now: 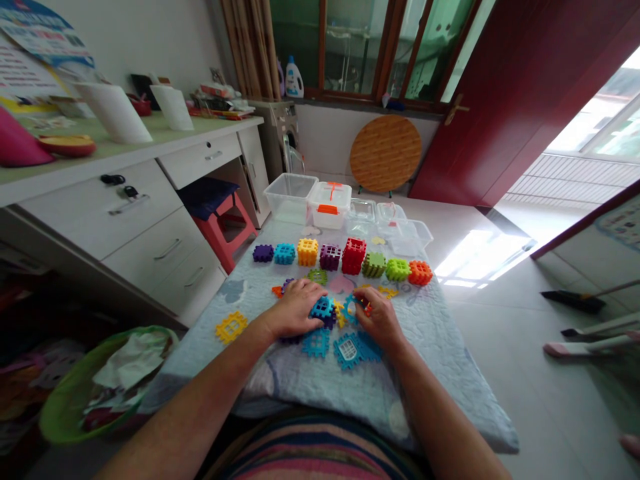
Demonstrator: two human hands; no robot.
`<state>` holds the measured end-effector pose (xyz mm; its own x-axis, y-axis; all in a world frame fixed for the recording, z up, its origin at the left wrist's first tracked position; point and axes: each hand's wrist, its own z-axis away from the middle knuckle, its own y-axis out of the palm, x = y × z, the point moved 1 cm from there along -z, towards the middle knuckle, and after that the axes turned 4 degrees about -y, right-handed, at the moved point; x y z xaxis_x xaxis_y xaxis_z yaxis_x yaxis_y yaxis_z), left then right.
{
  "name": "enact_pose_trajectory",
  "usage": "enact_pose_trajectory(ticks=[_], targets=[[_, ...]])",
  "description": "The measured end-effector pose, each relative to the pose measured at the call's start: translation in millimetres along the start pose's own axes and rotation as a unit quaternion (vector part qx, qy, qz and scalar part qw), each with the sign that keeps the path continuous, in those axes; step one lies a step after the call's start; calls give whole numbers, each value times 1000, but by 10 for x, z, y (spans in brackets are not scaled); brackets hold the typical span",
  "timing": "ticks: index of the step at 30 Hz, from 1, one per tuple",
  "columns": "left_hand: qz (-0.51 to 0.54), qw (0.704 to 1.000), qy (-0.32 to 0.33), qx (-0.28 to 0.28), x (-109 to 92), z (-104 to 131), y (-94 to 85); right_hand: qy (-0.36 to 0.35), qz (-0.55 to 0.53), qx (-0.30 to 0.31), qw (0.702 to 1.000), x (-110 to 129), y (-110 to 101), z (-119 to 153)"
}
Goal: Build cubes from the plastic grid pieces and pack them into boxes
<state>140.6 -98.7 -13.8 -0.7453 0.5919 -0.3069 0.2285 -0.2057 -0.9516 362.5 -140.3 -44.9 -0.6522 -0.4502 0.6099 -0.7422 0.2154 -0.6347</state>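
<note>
My left hand curls its fingers around a small stack of blue toothed building tiles, above dark purple ones. A blue toothed tile with a round opening is pinched in my right hand, just to the right of that stack. Between the two hands stands a yellow tile. Closer to me lie a blue tile and a blue lattice-window tile. A green tile rests beyond my left hand, and a yellow window tile is off to the left.
Across the cloth-covered table runs a row of coloured tile stacks, including a red stack. Behind it are a clear open bin, a lidded box with orange clips and further clear containers. A green basket stands at the left.
</note>
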Motion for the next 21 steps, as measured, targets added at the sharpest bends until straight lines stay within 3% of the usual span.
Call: enact_pose_trajectory(ticks=[12, 21], targets=[[34, 999, -15, -9, -28, -12, -35, -35, -25, 42, 998, 139, 133, -119], [26, 998, -40, 32, -13, -8, -86, -47, 78, 132, 987, 229, 29, -37]])
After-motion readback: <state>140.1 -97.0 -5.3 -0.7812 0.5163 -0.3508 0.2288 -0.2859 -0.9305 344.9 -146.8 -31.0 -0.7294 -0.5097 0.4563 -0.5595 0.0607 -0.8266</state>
